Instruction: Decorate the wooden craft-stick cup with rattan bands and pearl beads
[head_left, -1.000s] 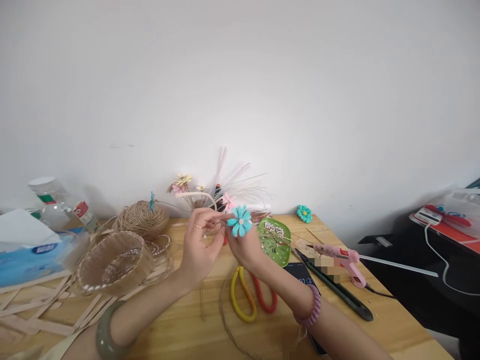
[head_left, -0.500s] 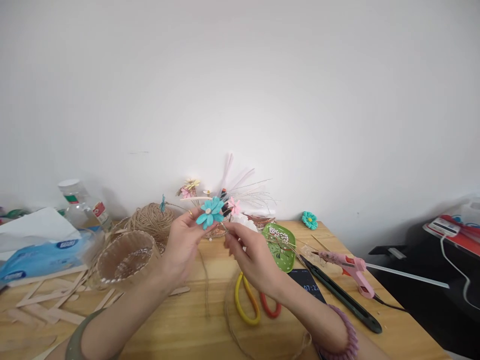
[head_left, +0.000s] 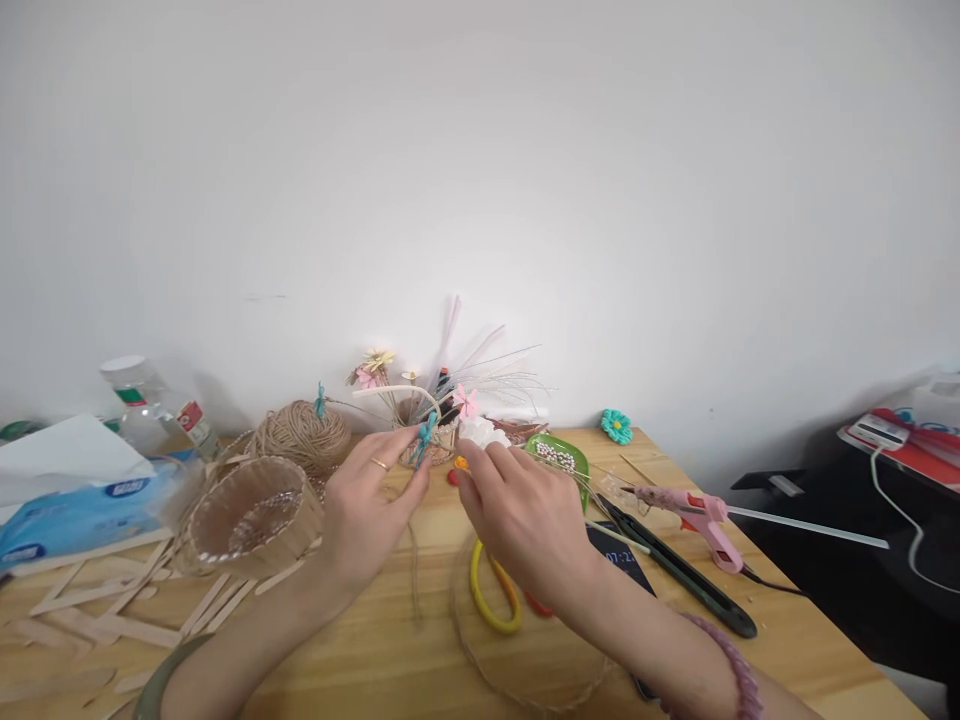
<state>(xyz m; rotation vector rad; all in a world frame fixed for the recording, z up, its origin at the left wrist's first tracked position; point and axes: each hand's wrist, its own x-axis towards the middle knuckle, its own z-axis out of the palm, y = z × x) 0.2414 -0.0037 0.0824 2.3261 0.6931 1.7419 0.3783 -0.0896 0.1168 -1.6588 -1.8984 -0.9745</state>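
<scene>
My left hand (head_left: 379, 500) pinches a blue flower (head_left: 426, 437), turned edge-on, between thumb and fingers. A pale curved strip (head_left: 397, 389) arches just above the flower. Close on the right, my right hand (head_left: 529, 515) is closed with the fingertips pointing down; what they hold is hidden. Past its far side juts a thin pale stem (head_left: 619, 536). Under the right forearm lie scissors with a yellow handle (head_left: 495, 615), partly covered. A loop of twine (head_left: 469, 650) rests on the table in front.
Left: a basket (head_left: 255, 515), a twine ball (head_left: 300, 440), wooden sticks (head_left: 97, 625), a bottle (head_left: 139, 405) and a blue packet (head_left: 82, 515). Right: a green dish of beads (head_left: 581, 460), a phone (head_left: 621, 560), a dark long tool (head_left: 675, 570) and a pink glue gun (head_left: 709, 520).
The blue flower has turned from facing me to edge-on in my left hand. My right hand has rolled palm-down and moved slightly right. The view has shifted a little.
</scene>
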